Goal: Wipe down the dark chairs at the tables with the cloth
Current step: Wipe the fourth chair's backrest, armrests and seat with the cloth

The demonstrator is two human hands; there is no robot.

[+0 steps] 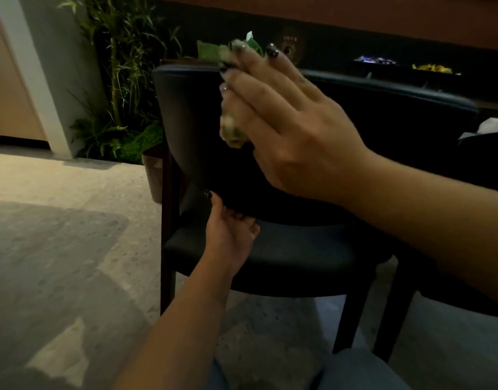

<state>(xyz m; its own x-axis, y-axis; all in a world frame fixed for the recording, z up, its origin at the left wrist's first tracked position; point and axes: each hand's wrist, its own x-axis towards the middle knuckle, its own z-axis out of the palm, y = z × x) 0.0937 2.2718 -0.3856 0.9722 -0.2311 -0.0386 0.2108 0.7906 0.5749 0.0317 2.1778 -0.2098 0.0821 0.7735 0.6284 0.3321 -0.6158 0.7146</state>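
While right hand (287, 122) presses crumpled green cloth (232, 128), left hand (230, 235) fingers grip smooth padded chair (185, 108).

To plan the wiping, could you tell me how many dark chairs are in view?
2: the near chair under both hands, and a second chair at the right edge, mostly hidden.

plants (124, 80) left of chair (185, 114), table (326, 15) seemingly behind
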